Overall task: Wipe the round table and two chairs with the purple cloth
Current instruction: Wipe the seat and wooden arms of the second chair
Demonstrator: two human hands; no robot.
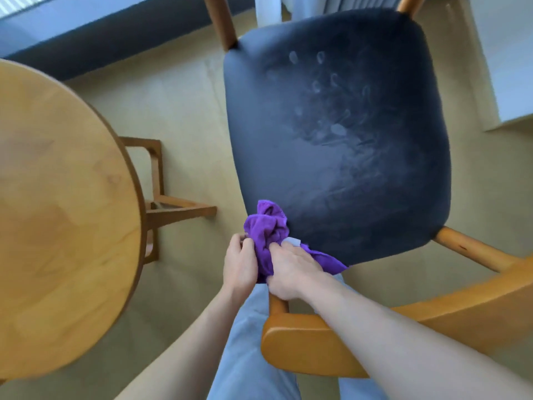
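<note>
A bunched purple cloth (266, 226) lies over the near left corner of a chair's dark blue padded seat (340, 134). Both hands hold the cloth: my left hand (239, 264) pinches its left side, and my right hand (291, 272) grips its lower part, where a white label shows. Smudges and fingerprints mark the middle of the seat. The chair has a curved wooden backrest (432, 327) at the near side. The round wooden table (57, 220) fills the left of the view.
A wooden frame (161, 203) of the table base or another chair shows under the table's right edge. Beige floor (184, 111) runs between table and chair. A dark wall base crosses the top left, and a white ledge stands at the right.
</note>
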